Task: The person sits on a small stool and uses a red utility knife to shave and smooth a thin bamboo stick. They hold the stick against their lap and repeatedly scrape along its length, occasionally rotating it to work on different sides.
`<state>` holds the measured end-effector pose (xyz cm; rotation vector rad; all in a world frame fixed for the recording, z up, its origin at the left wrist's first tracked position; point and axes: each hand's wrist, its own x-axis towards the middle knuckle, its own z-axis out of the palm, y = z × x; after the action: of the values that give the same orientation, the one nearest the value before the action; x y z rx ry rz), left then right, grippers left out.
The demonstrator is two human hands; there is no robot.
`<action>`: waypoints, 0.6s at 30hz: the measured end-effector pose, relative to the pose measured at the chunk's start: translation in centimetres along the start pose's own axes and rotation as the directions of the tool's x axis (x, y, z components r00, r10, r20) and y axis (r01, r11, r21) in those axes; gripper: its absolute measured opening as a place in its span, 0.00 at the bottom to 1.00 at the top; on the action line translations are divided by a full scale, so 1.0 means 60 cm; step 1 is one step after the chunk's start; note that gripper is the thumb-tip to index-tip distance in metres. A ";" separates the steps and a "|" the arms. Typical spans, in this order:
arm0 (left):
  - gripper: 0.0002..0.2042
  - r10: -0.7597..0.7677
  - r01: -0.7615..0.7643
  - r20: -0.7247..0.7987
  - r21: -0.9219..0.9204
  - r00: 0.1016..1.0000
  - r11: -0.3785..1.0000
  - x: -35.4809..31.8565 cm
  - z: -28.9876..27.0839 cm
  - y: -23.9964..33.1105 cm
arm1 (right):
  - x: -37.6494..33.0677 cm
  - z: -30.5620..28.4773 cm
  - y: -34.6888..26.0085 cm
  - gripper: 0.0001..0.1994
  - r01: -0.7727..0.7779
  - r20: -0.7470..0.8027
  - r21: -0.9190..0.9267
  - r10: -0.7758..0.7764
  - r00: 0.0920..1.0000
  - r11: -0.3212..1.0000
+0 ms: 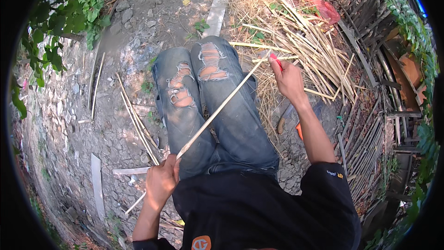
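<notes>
A long, pale bamboo strip (221, 110) runs slantwise over my jeans. Its lower part sits in the closed fingers of my left hand (162, 179), and a short end sticks out below the fist. At the strip's far upper end, my right hand (289, 81) grips a small red-handled knife (276, 60). The knife's short blade is hard to make out and appears to touch the strip near its tip. Between the two hands the strip is straight and passes above my right thigh.
A heap of split bamboo strips (319, 53) lies at the far right, with a red plastic bag (325, 9) behind it. By my right forearm are a wooden-handled blade (283, 120) and an orange object (299, 130). A flat board (219, 4) lies ahead; loose sticks (136, 118) lie left.
</notes>
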<state>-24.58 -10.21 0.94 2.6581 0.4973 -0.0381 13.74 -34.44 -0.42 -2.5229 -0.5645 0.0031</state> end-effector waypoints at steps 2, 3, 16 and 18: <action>0.05 -0.071 0.071 -0.009 0.011 0.997 0.997 0.005 -0.002 -0.027 | -0.013 0.008 -0.025 0.31 -0.031 -0.027 0.132 0.035 0.999 0.991; 0.05 -0.086 0.087 -0.012 0.023 0.996 0.996 -0.005 -0.004 -0.038 | -0.029 0.010 -0.037 0.31 -0.011 -0.005 0.199 0.012 1.000 0.980; 0.06 -0.142 0.142 0.023 0.037 0.990 0.989 -0.016 0.012 -0.023 | -0.106 0.039 -0.095 0.25 0.475 0.196 0.024 -0.470 0.861 0.880; 0.06 -0.128 0.127 0.000 0.038 0.992 0.991 -0.024 0.011 -0.026 | -0.033 0.032 -0.056 0.31 0.101 0.204 0.100 -0.120 0.972 0.990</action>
<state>-26.47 -9.65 -0.14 2.6586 0.6712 -0.0903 10.36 -31.68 -0.55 -2.4168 -0.7710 0.2501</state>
